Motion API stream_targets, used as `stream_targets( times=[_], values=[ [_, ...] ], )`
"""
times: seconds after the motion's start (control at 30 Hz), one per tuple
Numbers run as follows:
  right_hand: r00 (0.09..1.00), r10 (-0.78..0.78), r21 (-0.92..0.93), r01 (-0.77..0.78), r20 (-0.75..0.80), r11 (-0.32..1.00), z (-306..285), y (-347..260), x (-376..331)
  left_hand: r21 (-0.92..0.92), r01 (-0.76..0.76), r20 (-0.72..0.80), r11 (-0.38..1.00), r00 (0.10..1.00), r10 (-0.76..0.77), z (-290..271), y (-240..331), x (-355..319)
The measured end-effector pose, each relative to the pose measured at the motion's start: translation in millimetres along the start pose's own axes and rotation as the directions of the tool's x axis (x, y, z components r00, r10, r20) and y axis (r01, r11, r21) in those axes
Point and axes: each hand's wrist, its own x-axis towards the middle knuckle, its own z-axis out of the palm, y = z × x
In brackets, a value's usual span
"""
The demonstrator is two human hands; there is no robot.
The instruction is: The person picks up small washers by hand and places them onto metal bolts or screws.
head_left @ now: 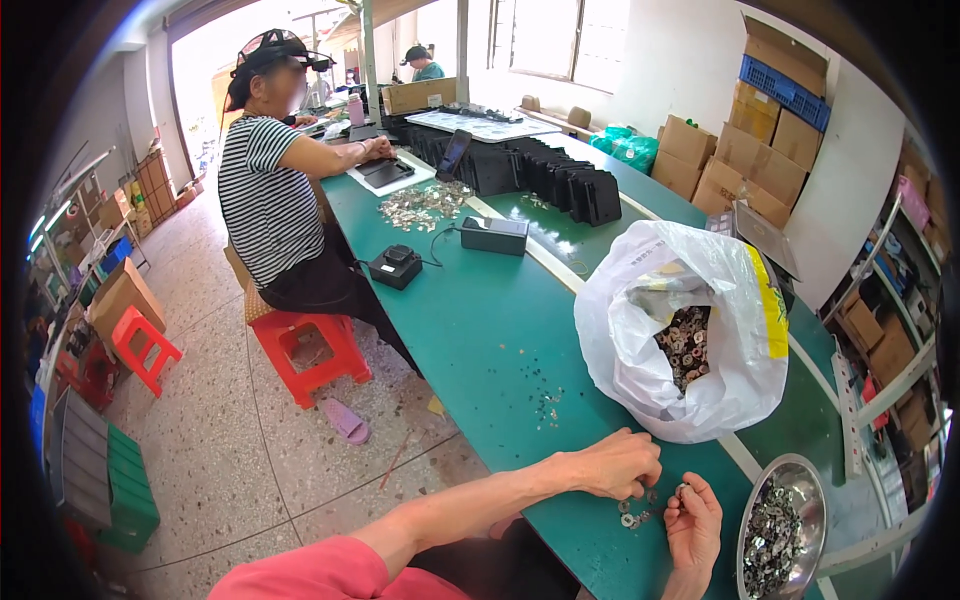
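Observation:
My left hand [612,465] reaches in over the green table [470,350], fingers bent down and pressed together; what they hold, if anything, is hidden. Close to its right, my right hand [697,520] is closed, thumb and fingertips pinching a small round metal part [684,489]. A few loose ring-shaped metal parts [628,520] lie on the table between and below the hands. Just beyond stands an open white plastic bag [620,360] containing many small metal parts [686,345]. Right of my right hand, a steel bowl [815,480] holds a heap of similar parts [772,535].
Tiny dark bits [540,395] are scattered left of the bag. Farther off are a black charger-like box [395,266], a dark rectangular box [494,235], a metal-piece pile [425,205] and black panels [560,180]. A person in stripes [270,200] works on a red stool [300,350].

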Motion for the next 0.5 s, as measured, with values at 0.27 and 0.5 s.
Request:
stream_targets(
  times=[0.27,0.5],
  values=[
    [1.0,0.018,-0.015,-0.018,0.014,1.0,1,2,1,0.049,0.041,0.142,0.998,0.989,-0.047,0,-4,1],
    [0.999,0.024,0.032,-0.025,0.047,0.999,-2,1,-1,0.06,0.017,0.104,0.998,0.994,-0.023,6,-2,2]
  ],
)
